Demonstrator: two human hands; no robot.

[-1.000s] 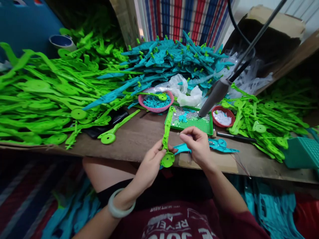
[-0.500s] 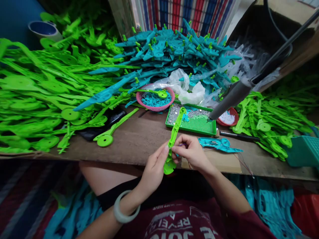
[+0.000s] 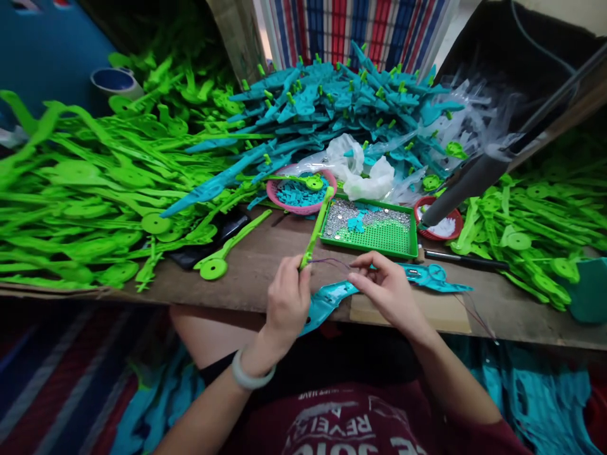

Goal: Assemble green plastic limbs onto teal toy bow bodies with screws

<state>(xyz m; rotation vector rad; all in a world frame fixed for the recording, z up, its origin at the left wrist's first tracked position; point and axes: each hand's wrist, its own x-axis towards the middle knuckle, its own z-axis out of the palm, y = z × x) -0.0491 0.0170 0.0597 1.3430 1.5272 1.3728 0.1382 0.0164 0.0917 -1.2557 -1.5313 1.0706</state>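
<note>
My left hand (image 3: 287,302) is closed around a long green plastic piece (image 3: 317,227), whose narrow end points away from me; its lower end is hidden in the fist. From it a thin dark purple wire (image 3: 331,260) runs across to my right hand (image 3: 383,289), where thumb and fingers pinch its other end. Below and between the hands a blue plastic piece (image 3: 329,303) lies tilted at the table edge, partly covered by my left hand. Another blue piece (image 3: 434,278), with a small metal part in it, rests just right of my right fingers.
A green tray (image 3: 370,243) of small metal bits lies ahead, beside a pink basket (image 3: 272,193) of blue bits and a red basket (image 3: 459,221) of white bits. Green pieces (image 3: 85,183) heap left, blue pieces (image 3: 327,95) behind. A grey-sleeved rod (image 3: 467,183) slants down at right.
My hands have moved apart, and the wire now stretches between them. The green piece has turned edge-on in my left hand. A blue piece now shows beneath my hands.
</note>
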